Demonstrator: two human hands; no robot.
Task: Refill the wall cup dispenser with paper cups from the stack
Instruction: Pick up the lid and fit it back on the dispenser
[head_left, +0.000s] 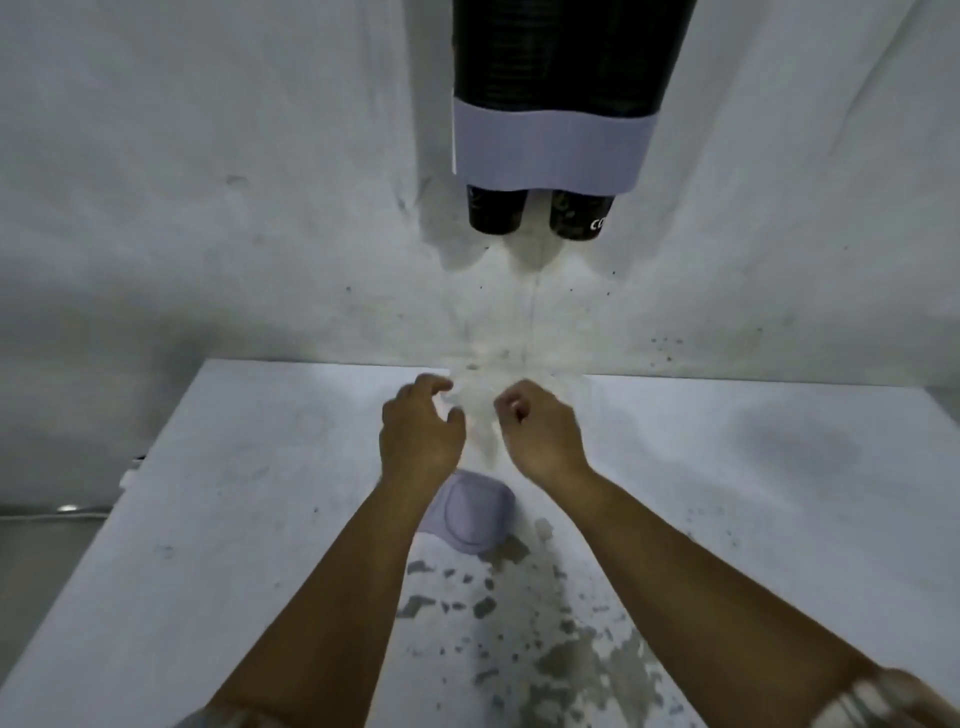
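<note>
My left hand (421, 431) and right hand (543, 431) hovered over the table (208, 519), fingers loosely curled on nothing, because the wall dispenser (550, 140) above already held two black cups (496, 210), lid (470, 514) lying off

Counted on the wall: one cup dispenser (553, 150), dark above with a pale lilac band below. Seen poking out beneath that band: two black paper cups (494, 210), side by side. Counted on the white table (208, 493): one lilac lid-like piece (470, 514), lying between the forearms. Also counted: two bare hands, one left hand (418, 431) and one right hand (540, 431).
</note>
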